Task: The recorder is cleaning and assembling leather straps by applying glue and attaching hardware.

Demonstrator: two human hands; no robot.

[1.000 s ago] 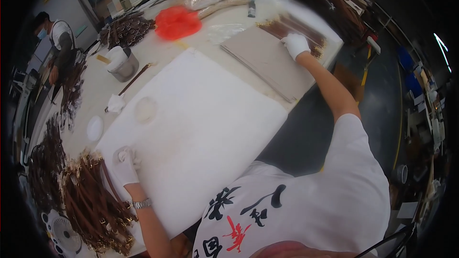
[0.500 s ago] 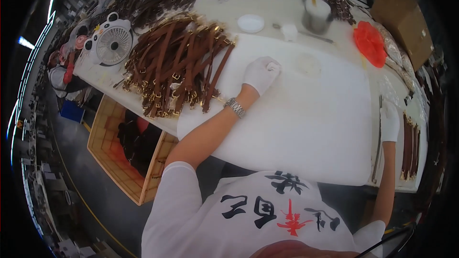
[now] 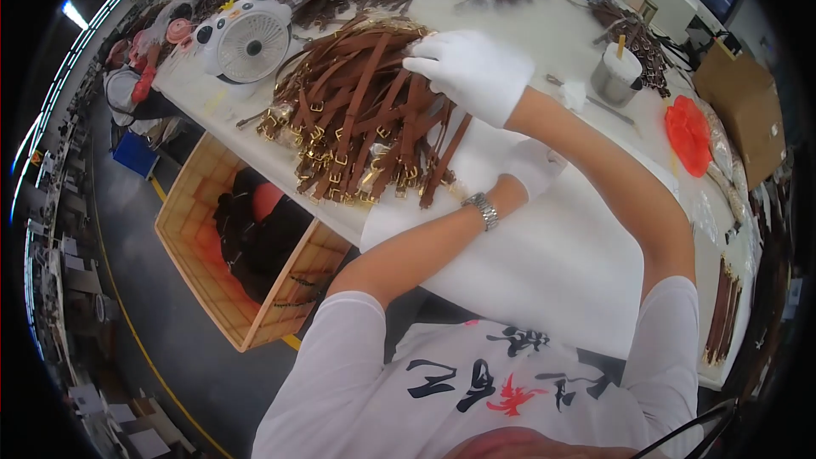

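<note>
A thick heap of brown leather straps [image 3: 361, 110] with gold buckles lies on the table's left side. Over its upper right edge reaches my right hand [image 3: 480, 72], in a white glove. Its fingers are stretched out to the left and touch or nearly touch the straps; I see nothing gripped in them. My left hand [image 3: 529, 166], gloved too, with a metal watch [image 3: 482, 211] at the wrist, rests on the white work sheet [image 3: 561, 246] below my right forearm. Its fingers are curled closed, and what they hold, if anything, is hidden.
A white animal-shaped fan [image 3: 252, 47] stands behind the heap. At the far right are a metal pot [image 3: 616, 76], a red plastic bag [image 3: 687, 136] and a cardboard box [image 3: 739, 106]. Several straps [image 3: 722, 310] lie at the right edge. A yellow crate [image 3: 293, 289] stands below left.
My right hand has swung from the table's right edge across to the strap heap. My left hand stays curled on the sheet. The whole view has shifted, with the heap now farther right.
</note>
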